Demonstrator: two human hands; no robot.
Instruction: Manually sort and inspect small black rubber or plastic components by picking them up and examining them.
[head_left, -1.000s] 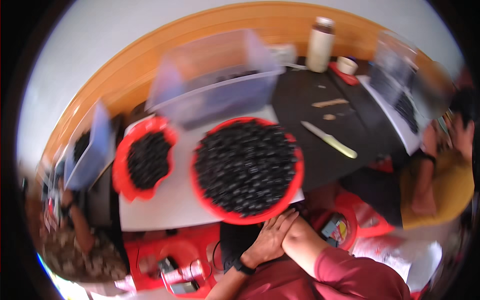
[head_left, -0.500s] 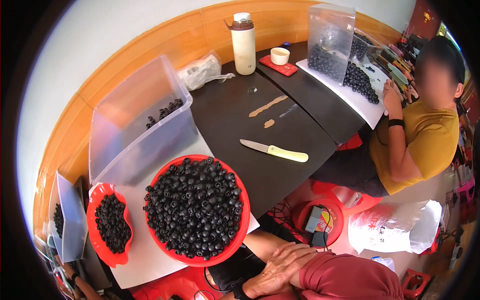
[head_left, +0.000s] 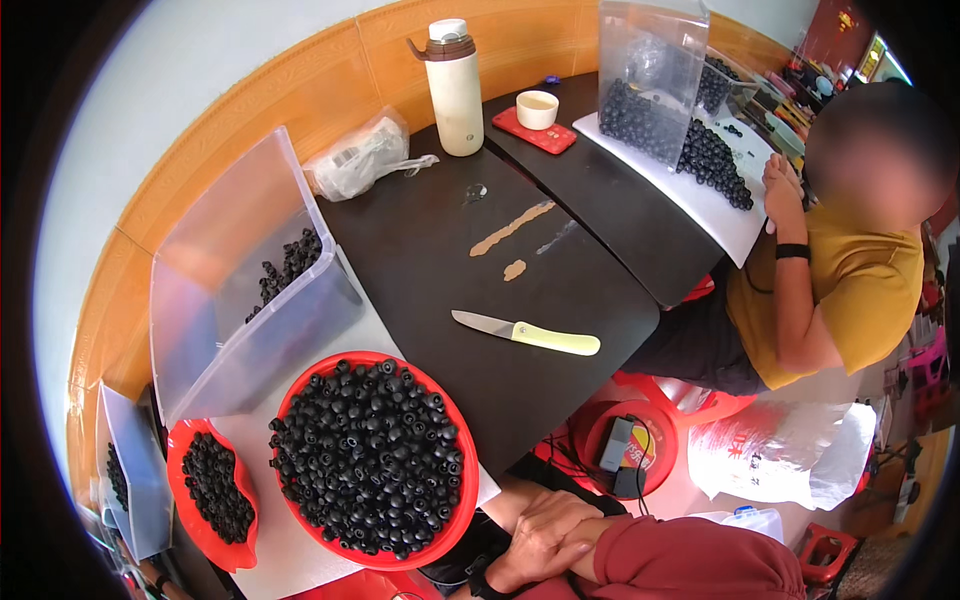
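Observation:
My left hand [head_left: 540, 532], with a dark watch at the wrist, rests low at the table's near edge, its fingers loosely spread over my right arm in a red sleeve [head_left: 680, 560]. It holds nothing. The right hand is hidden. Just left of the left hand stands a large red basin [head_left: 470, 478] heaped with small black beads [head_left: 370, 460]. A knife with a pale yellow handle [head_left: 525, 333] lies on the dark table [head_left: 430, 240] beyond the basin.
A smaller red basin of beads [head_left: 210, 490] and a clear plastic bin [head_left: 240, 290] sit at the left. At the back are a white flask [head_left: 455, 85], a cup [head_left: 537, 108] and a plastic bag [head_left: 365, 160]. A person in a yellow shirt [head_left: 840, 290] sorts beads on a white board [head_left: 735, 225].
The view has swung to the right, so the basins now lie further left and the person in yellow is in full view. My crossed arms stay low in my lap.

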